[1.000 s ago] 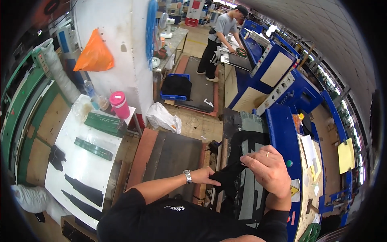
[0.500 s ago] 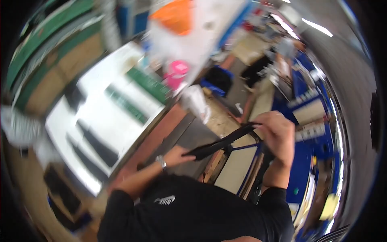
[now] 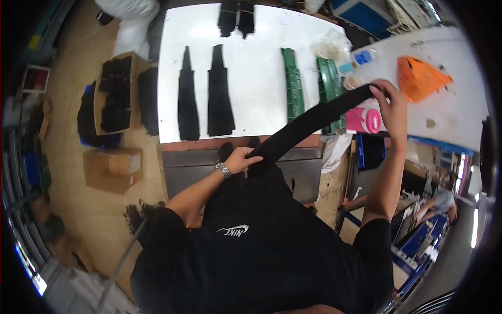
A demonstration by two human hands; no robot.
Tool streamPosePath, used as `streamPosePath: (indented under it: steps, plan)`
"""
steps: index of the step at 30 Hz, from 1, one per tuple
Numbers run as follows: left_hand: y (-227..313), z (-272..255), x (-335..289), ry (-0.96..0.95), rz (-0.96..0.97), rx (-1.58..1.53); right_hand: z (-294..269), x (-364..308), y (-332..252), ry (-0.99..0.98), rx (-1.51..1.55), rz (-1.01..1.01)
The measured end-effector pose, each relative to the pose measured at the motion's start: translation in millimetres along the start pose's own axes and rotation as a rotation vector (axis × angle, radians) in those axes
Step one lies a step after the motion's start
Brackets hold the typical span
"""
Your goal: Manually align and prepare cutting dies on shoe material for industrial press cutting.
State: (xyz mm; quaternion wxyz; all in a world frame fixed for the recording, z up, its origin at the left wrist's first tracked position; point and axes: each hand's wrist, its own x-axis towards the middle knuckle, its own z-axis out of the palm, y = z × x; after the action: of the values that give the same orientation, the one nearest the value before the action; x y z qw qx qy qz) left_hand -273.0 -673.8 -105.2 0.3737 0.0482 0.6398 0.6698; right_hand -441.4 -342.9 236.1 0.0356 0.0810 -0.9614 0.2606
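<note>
A long black fabric strip [image 3: 308, 123] is stretched slantwise in front of me, rising to the right. My left hand [image 3: 243, 159], with a metal watch at the wrist, pinches its lower end near my waist. At the upper end my right hand [image 3: 391, 103] is closed on the fabric, above the table's right part. Beyond it, two tapered black fabric pieces, a left one [image 3: 189, 102] and a right one [image 3: 220, 97], lie flat on the white table [image 3: 256, 73]. Two green plastic-looking strips, one narrower [image 3: 293, 86] and one partly behind the held fabric [image 3: 328, 78], lie farther right.
Small black fabric stacks [image 3: 236, 20] lie at the table's far edge. A pink container [image 3: 364, 120] and an orange bag [image 3: 419, 78] are at right. Cardboard boxes [image 3: 116, 170] stand on the left floor, a blue bin [image 3: 370, 152] at right. Another person [image 3: 443, 203] works far right.
My view has swung round to the right so the white table now lies straight ahead. Both hands still hold the black fabric strip, which now appears broader and more spread.
</note>
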Motion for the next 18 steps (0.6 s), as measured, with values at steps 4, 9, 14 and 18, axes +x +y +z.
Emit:
streamPosePath:
  steps: [4,9,14,18]
  plan:
    - [-9,-9,-13,0.300,0.006,-0.265,98,118,30,-0.205,0.103,-0.096]
    - [-29,-8,-4,0.648,-0.064,-0.538,244,231,61,-0.420,0.213,-0.183]
    - [-47,-1,4,0.998,-0.136,-0.927,376,286,63,-0.562,0.169,-0.228]
    - [-48,4,7,1.099,-0.139,-1.037,443,301,62,-0.641,0.150,-0.254]
